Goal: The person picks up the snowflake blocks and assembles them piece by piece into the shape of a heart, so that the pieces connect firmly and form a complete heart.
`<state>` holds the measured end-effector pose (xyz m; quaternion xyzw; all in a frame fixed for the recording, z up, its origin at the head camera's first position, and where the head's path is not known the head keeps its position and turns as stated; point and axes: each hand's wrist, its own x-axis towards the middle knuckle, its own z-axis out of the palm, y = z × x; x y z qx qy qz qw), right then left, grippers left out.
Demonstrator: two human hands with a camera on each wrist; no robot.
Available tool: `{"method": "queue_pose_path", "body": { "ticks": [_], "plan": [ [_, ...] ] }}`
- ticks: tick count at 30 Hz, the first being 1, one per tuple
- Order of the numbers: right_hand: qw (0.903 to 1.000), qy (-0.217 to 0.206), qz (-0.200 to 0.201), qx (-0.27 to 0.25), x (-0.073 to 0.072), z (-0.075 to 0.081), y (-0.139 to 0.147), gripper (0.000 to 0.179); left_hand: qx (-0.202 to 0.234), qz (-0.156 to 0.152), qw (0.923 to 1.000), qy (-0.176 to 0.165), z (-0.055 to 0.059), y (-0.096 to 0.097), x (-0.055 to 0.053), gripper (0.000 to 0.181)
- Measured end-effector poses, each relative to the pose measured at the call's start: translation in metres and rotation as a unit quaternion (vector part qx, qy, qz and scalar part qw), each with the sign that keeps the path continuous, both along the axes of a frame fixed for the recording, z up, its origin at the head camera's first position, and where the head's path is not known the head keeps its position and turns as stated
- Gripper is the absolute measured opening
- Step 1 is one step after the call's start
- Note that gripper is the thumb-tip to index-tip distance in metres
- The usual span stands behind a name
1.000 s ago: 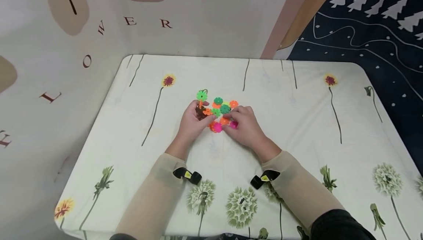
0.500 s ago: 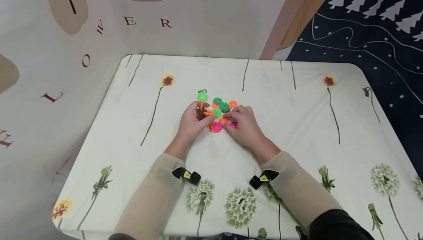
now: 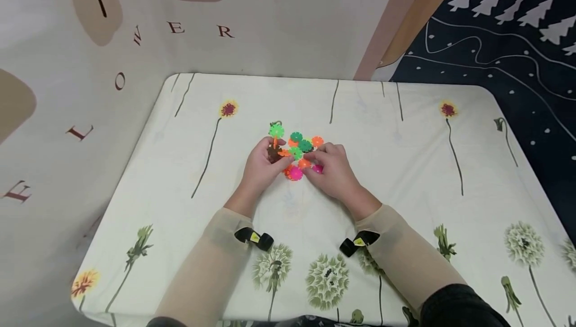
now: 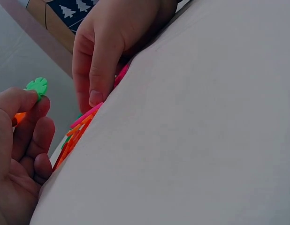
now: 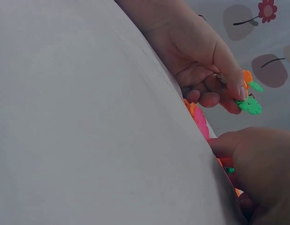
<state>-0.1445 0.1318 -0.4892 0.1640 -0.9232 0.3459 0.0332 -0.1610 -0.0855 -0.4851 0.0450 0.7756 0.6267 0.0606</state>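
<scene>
My left hand (image 3: 264, 164) pinches a light green notched flower disc (image 3: 295, 153) between thumb and fingers. That disc belongs to a linked group with an orange disc (image 3: 284, 152), a brown disc (image 3: 273, 154) and another light green disc (image 3: 276, 130) at its far end. My right hand (image 3: 332, 169) reaches down into loose discs on the table, thumb and forefinger on either side of an orange disc (image 3: 304, 163). A pink disc (image 3: 295, 173) lies between the hands. In the right wrist view, the held green disc (image 5: 250, 106) stands above the left fingertips.
More loose discs lie just beyond the hands, including a dark green disc (image 3: 305, 146) and an orange disc (image 3: 317, 141). The white tablecloth (image 3: 396, 167) has printed flowers. A pale wall (image 3: 288, 42) stands behind the table, a dark tree-patterned cloth (image 3: 508, 67) to the right.
Both hands stay almost in place, the left still pinching the linked discs and the right still at the loose ones. A dark green disc beyond the right fingertips has shifted slightly.
</scene>
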Motion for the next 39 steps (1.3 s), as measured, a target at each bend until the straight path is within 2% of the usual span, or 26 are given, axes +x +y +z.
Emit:
{"method": "queue_pose_path", "body": {
  "ticks": [8, 15, 19, 25, 29, 34, 36, 39],
  "plan": [
    [0.9994, -0.032, 0.0, -0.015, -0.0022, 0.0017, 0.0011, 0.028, 0.006, -0.001, 1.0, -0.001, -0.0002, -0.0001, -0.0003, 0.039],
    [0.9971, -0.052, -0.001, -0.056, -0.0026, 0.0014, 0.0019, 0.023, -0.002, -0.002, 1.0, 0.009, -0.0014, -0.0008, -0.0001, 0.035],
    [0.993, -0.044, -0.005, -0.109, -0.0006, 0.0004, 0.0025, 0.02, 0.003, -0.005, 0.9999, 0.014, -0.0017, -0.0011, -0.0006, 0.032],
    [0.9821, -0.007, 0.009, -0.188, 0.0028, -0.0016, 0.0021, 0.015, 0.002, -0.004, 0.9999, 0.011, -0.0015, -0.0008, -0.0004, 0.03],
    [0.979, 0.01, 0.018, -0.203, 0.0045, -0.0016, 0.0014, 0.014, -0.002, -0.012, 0.9998, 0.017, -0.0015, -0.0005, 0.0, 0.031],
    [0.9752, 0.021, 0.023, -0.219, 0.0042, -0.0018, 0.0017, 0.015, 0.007, -0.054, 0.9982, 0.025, -0.0014, -0.0007, 0.0002, 0.038],
    [0.9734, 0.027, 0.026, -0.226, 0.0036, -0.0027, 0.0017, 0.015, 0.011, -0.063, 0.9978, 0.015, 0.0, -0.0012, 0.001, 0.034],
    [0.9698, 0.038, 0.036, -0.238, 0.0026, -0.0043, 0.0017, 0.014, -0.007, -0.063, 0.998, 0.003, 0.0028, -0.0008, 0.0029, 0.023]
  ]
}}
